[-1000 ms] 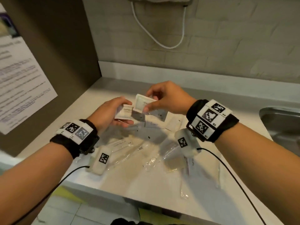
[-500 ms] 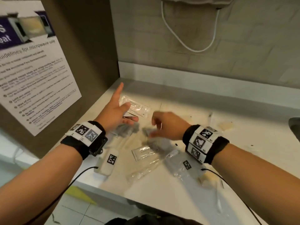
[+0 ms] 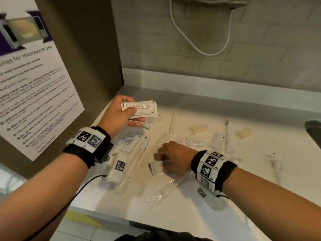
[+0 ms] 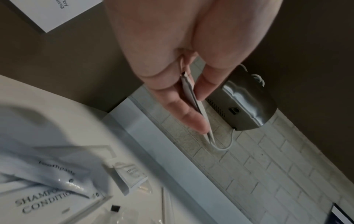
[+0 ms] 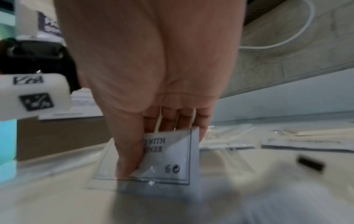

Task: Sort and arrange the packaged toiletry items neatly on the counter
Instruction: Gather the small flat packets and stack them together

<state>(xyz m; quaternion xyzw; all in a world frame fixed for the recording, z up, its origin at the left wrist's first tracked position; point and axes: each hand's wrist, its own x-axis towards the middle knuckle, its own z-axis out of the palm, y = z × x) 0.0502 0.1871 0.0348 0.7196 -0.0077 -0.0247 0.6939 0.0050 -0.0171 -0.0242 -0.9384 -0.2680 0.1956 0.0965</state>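
My left hand (image 3: 125,113) is raised over the back left of the white counter (image 3: 199,211) and pinches a small stack of shampoo-with-conditioner sachets (image 3: 141,108), seen edge-on in the left wrist view as the stack (image 4: 189,94). My right hand (image 3: 172,159) is down on the counter near the front. Its thumb and fingers pinch another shampoo sachet (image 5: 168,157) and tilt it up off the surface; that sachet (image 3: 157,167) is partly hidden by the hand. More sachets, a toothpaste sachet (image 3: 197,142) and clear-wrapped long items lie scattered around.
A brown side panel with a microwave-use poster (image 3: 34,87) closes off the left. A tiled wall with a white cable (image 3: 199,49) stands behind. A sink edge (image 3: 313,131) shows at the right. Beige packets (image 3: 199,129) and a wrapped item (image 3: 276,164) lie to the right.
My left hand has closed on the sachet stack and lifted it toward the back left. My right hand has dropped to the counter and pinched a sachet there. The view shifted left.
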